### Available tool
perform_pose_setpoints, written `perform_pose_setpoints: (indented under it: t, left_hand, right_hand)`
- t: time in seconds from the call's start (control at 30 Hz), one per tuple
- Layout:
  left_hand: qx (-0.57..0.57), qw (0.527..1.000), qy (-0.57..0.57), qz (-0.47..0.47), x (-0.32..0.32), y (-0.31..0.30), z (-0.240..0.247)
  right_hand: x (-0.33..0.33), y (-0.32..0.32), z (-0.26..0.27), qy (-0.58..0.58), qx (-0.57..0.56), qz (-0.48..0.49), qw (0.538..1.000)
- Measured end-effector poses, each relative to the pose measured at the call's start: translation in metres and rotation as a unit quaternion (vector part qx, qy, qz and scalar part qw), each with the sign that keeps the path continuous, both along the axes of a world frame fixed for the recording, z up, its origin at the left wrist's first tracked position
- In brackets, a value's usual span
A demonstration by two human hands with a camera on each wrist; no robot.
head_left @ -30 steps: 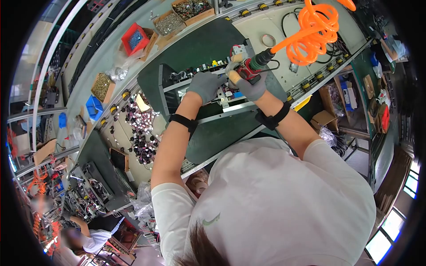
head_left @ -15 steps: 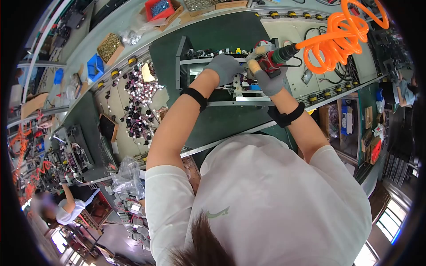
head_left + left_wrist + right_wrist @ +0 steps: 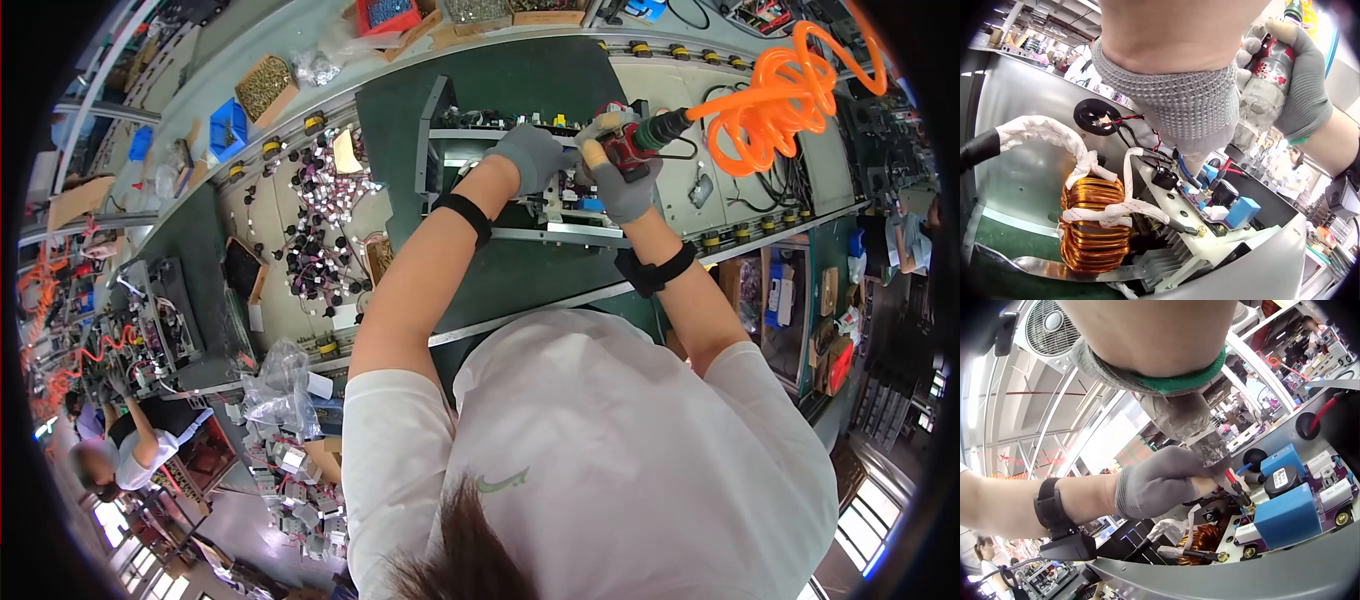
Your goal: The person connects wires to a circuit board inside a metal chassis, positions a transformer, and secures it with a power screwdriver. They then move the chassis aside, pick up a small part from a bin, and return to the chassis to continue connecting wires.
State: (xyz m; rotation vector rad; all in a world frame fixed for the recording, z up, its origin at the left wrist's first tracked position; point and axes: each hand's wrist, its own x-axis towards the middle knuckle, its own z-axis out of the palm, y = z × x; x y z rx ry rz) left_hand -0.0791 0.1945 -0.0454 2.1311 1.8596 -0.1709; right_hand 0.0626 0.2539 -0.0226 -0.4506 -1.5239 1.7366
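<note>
My gloved right hand (image 3: 622, 188) grips a red air screwdriver (image 3: 625, 152), its lower body wrapped in clear tape. An orange coiled hose (image 3: 775, 110) runs from its top. My gloved left hand (image 3: 530, 157) reaches into an open metal chassis (image 3: 570, 237), fingers bent around the tool's lower end. I cannot tell what those fingertips pinch. Right beside them, in the right wrist view, a red-sleeved cable lug (image 3: 1238, 487) stands at a circuit board with blue block components (image 3: 1288, 515). In the left wrist view a copper coil (image 3: 1094, 225) with white-sleeved leads sits inside the chassis.
Left of the chassis lies a heap of small wired parts (image 3: 325, 235). Along the back stand a blue bin (image 3: 227, 130), a box of small fasteners (image 3: 265, 90) and a red bin (image 3: 390, 15). Another person (image 3: 140, 445) works at the lower left.
The head view has turned, so the chassis and both hands sit farther right and more level. The right hand keeps its grip on the screwdriver, and the left hand stays beside it.
</note>
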Motion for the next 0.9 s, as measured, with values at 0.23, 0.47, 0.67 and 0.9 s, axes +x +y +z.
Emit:
perform_pose_setpoints:
  t: [0.23,0.47,0.67,0.9]
  left_hand:
    - [0.100,0.795,-0.498,0.330,-0.003,-0.021,-0.005]
    - [-0.058,0.386,-0.799,0.458,0.051,-0.066,-0.009]
    - [-0.087,0.385,-0.821,0.413,0.100,-0.066,-0.002]
    - [-0.096,0.309,-0.851,0.413,0.122,-0.050,-0.005]
  right_hand:
    - [0.021,0.004,0.029,0.100,0.105,-0.054,0.988]
    - [0.082,0.011,0.056,0.175,0.011,-0.081,0.981]
    - [0.111,0.012,0.073,0.200,-0.016,-0.116,0.973]
    - [0.120,0.008,0.078,0.240,-0.093,-0.183,0.949]
